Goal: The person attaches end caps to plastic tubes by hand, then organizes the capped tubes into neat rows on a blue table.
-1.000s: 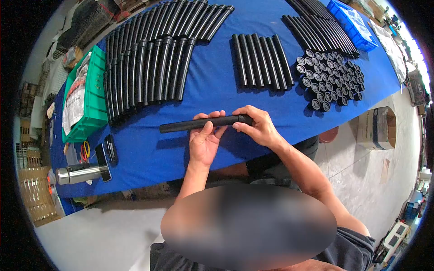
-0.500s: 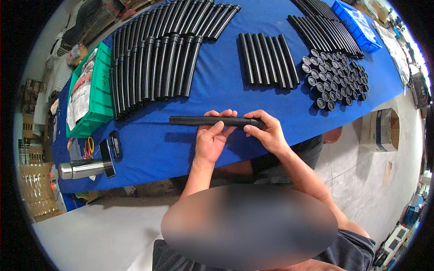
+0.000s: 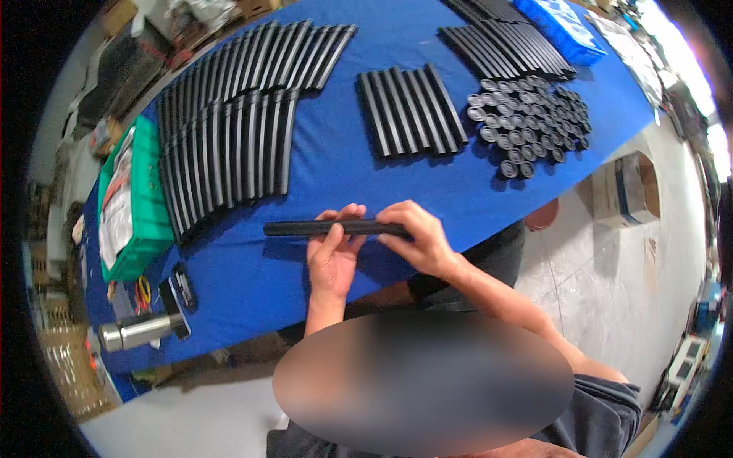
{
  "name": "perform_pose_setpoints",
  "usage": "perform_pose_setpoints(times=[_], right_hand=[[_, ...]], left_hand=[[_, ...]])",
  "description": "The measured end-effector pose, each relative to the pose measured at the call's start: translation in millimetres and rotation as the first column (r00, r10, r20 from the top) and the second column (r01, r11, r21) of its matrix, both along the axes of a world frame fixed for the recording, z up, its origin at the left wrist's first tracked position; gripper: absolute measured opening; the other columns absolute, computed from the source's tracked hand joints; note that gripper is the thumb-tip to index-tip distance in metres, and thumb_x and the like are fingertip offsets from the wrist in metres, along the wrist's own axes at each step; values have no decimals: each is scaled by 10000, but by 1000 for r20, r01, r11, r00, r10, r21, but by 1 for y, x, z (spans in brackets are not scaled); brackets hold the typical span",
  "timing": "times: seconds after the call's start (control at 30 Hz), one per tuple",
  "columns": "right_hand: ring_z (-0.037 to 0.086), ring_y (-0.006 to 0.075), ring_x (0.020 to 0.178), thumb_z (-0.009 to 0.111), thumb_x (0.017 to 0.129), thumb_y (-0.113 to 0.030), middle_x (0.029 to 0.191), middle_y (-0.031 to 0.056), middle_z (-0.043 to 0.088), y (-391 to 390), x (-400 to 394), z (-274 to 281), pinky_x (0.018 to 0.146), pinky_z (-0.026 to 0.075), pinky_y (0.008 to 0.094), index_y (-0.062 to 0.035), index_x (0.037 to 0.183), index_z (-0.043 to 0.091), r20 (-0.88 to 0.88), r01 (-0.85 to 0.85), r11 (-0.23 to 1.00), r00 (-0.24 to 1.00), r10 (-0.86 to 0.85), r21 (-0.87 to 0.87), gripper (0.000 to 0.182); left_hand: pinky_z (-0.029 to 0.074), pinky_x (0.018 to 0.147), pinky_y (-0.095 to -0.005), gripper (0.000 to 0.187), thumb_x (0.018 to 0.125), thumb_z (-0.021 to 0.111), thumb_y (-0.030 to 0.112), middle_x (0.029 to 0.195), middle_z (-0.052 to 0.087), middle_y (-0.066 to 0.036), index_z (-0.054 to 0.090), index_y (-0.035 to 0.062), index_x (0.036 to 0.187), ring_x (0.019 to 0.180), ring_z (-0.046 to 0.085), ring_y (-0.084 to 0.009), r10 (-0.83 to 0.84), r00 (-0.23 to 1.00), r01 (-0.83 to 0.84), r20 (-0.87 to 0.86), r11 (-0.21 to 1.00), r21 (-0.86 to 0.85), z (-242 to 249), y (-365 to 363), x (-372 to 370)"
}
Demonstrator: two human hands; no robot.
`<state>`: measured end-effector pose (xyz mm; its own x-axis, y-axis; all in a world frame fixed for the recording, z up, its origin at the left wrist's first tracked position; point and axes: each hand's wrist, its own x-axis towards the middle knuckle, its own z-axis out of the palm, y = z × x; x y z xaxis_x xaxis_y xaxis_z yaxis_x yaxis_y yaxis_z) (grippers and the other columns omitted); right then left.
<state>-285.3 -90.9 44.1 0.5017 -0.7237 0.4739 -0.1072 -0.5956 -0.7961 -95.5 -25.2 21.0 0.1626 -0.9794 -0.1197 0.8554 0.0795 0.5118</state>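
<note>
A straight black tube [image 3: 294,228] is held level above the front part of the blue-covered table. My left hand [image 3: 333,259] grips it near the middle, thumb on the near side and fingers beyond. Wrapped over the tube's right end is my right hand [image 3: 424,240], whose fingers hide most of that end. Beyond the hands lies a short row of black tubes [image 3: 412,114]. To its right are many round black caps [image 3: 527,126] in a cluster. A large stack of black tubes with collared ends [image 3: 229,153] fills the left side.
At the left edge stand a green crate [image 3: 153,229], a steel flask [image 3: 137,333] and a phone [image 3: 174,305]. More black tubes [image 3: 508,49] and a blue bin [image 3: 569,38] are at the far right. A cardboard box [image 3: 626,191] sits on the floor.
The camera view has shifted, so the tabletop appears turned. My right hand has closed further over the tube's right end, covering the collar seen before. My left hand keeps its hold.
</note>
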Motion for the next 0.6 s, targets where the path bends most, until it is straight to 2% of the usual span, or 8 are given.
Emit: perform_pose_setpoints(times=[0.13,0.17,0.23,0.27,0.33,0.37,0.5,0.6], right_hand=[[665,342,1033,785,837,-55,1107,166,649,3,-1,1,869,559,412,-26,1153,638,33,-25,999,999,26,-28,350],[665,342,1032,785,837,-59,1110,165,648,0,-3,5,868,559,413,-25,1156,637,6,-52,968,999,52,247,353],[664,340,1031,786,838,-66,1115,163,646,-5,-5,15,867,559,413,-23,1161,634,-8,-77,684,993,119,726,359],[665,338,1035,785,844,-90,1115,162,647,-6,-5,11,863,559,413,-24,1169,629,-19,-68,715,993,113,696,367],[667,334,1035,784,849,-106,1109,163,650,-1,-2,1,860,559,412,-26,1174,627,-6,-47,975,999,50,219,370],[668,332,1035,784,852,-114,1106,163,651,1,-1,-2,859,559,411,-27,1177,626,12,-25,998,1000,25,-54,372],[675,328,1001,786,853,-125,1073,153,664,0,-1,0,838,554,398,-26,1167,638,31,-40,999,999,41,-33,361],[687,314,949,788,857,-139,1010,143,676,0,-5,2,806,546,385,-22,1142,661,-30,-13,977,999,20,213,333]], left_hand=[[578,1001,-516,236,970,638,26,1232,672,-197,600,97,1192,1247,611,-371,-24,996,21,-81,999,-41,-9,1,4],[579,1000,-517,236,969,637,21,1231,671,-201,600,95,1191,1245,611,-373,-19,997,16,-78,999,-42,-11,1,4],[581,1000,-518,238,967,635,12,1230,668,-208,600,91,1189,1243,612,-378,-1,998,-1,-64,999,-40,-7,1,4],[580,1003,-518,232,969,629,6,1233,664,-213,598,84,1186,1243,611,-380,-2,997,-1,-81,999,-33,-6,1,4],[583,999,-517,230,969,630,7,1231,665,-212,597,81,1185,1245,610,-379,-26,990,24,-140,1000,-15,-2,0,5],[584,997,-517,229,969,630,7,1230,665,-211,597,80,1184,1246,609,-378,-35,985,34,-170,999,-7,-1,-1,6],[589,991,-517,218,971,636,22,1219,671,-207,594,76,1178,1237,617,-375,-26,991,20,-133,999,-47,-11,1,7],[592,985,-516,217,970,642,31,1207,678,-202,596,85,1175,1220,629,-370,4,997,-7,-81,999,-39,-7,1,4]])
